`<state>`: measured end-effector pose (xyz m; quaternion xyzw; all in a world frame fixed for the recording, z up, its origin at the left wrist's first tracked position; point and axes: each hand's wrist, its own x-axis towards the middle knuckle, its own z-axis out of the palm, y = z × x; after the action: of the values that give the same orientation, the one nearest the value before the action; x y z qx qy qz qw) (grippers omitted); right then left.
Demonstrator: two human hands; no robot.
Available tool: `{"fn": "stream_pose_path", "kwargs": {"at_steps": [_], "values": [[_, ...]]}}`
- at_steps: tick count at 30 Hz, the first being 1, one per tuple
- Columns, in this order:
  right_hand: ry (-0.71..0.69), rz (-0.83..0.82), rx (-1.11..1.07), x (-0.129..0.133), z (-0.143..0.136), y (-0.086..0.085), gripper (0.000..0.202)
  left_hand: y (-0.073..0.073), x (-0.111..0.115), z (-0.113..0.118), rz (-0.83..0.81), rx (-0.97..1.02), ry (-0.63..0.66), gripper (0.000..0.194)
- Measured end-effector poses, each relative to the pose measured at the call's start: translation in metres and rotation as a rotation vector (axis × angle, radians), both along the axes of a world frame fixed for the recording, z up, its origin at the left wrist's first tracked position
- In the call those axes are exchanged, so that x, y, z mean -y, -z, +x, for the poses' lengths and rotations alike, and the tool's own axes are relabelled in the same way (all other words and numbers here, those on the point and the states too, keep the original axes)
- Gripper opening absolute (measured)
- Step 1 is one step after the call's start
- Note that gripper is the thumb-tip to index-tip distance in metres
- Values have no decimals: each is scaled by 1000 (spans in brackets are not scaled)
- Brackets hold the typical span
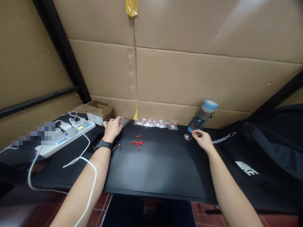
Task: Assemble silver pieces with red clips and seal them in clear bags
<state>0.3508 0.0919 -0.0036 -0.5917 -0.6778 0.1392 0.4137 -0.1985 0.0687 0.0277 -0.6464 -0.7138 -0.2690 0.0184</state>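
Note:
My right hand [202, 138] pinches the edge of a shiny round metal disc [188, 136], just in front of a water bottle [199, 118] with a blue lid. My left hand [113, 127], with a dark watch on the wrist, reaches beside a small cardboard box [99, 111]. Its fingers are spread and curved over clear plastic [125, 121] lying at the back of the table. Between the hands lie several red cord loops [138, 143]. A small dark blue charm [119, 146] rests by the watch.
Along the cardboard wall [189, 75] runs a row of small clear packets [155, 123] holding shiny pieces. A white power strip [68, 138] with cables stands at left; one white cable [94, 176] crosses my left forearm. A black bag [260, 157] occupies the right side.

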Motion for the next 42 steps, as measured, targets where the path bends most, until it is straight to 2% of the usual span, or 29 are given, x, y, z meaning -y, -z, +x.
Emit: {"fn": "stream_pose_path", "kwargs": {"at_steps": [12,16,20,23,26,30,33,38,40,42], "values": [[9,7,15,4,-4,-5,33,-8,5,3,178,169,-246,26],[-12,9,6,6,-7,-6,32,-11,5,4,329,211,-282,23],[-30,7,4,8,-11,-7,31,-21,12,13,511,200,-248,24],[-55,3,2,8,-15,-7,29,-31,24,36,627,146,-153,24],[-70,6,3,9,-18,-6,26,-35,39,71,658,55,80,17],[-88,8,3,12,-24,-8,23,-24,52,118,554,-87,415,17],[-89,10,42,12,-26,-8,22,-9,55,143,490,-160,563,20],[-102,-7,99,11,-27,-6,20,13,49,163,351,-186,664,17],[-106,-2,111,10,-27,-5,20,15,48,166,285,-154,696,13],[-101,10,137,10,-26,-5,20,13,47,165,218,-113,767,18]]}}
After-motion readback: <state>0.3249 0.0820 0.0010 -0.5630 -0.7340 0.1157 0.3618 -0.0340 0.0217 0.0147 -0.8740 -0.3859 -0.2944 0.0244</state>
